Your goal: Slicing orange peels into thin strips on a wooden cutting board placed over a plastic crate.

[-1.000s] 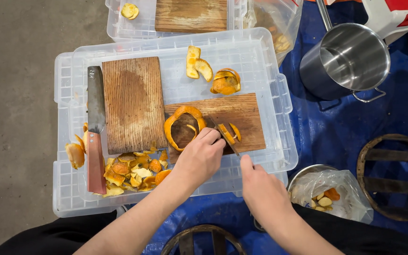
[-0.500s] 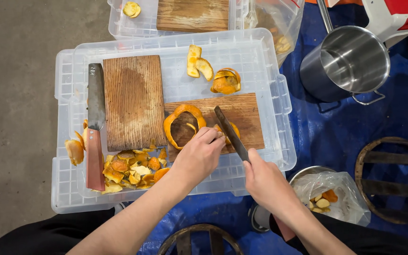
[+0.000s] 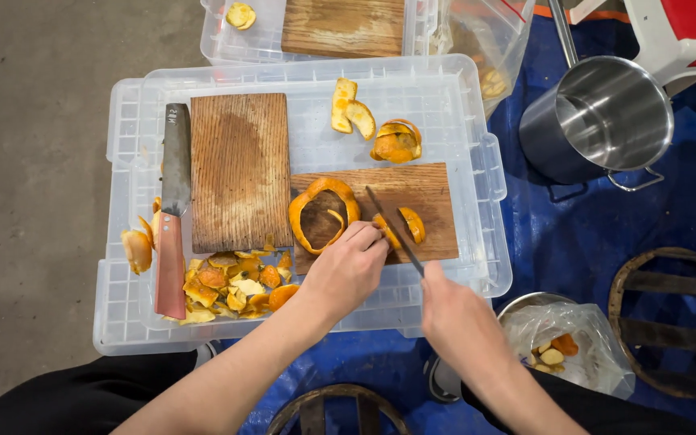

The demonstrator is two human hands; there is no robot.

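Note:
My left hand (image 3: 350, 266) rests on a small wooden board (image 3: 428, 189), fingertips pinching an orange peel piece (image 3: 383, 228). My right hand (image 3: 454, 314) grips a thin dark knife (image 3: 390, 225) whose blade lies across that peel, next to another slice (image 3: 414, 224). A curled ring of orange peel (image 3: 321, 211) lies on the board just left of my fingers. Both boards sit on an upturned clear plastic bin lid (image 3: 461, 121).
A larger wooden board (image 3: 239, 169) and a red-handled cleaver (image 3: 172, 209) lie to the left, with a heap of cut peel (image 3: 231, 282) below. More peel pieces (image 3: 380, 129) lie behind. A steel pot (image 3: 602, 121) stands right; a bag of peel (image 3: 561, 350) is near my right arm.
My right hand has come in from the board's right edge and brought the knife blade down across the peel piece under my left fingertips. My left hand has barely moved.

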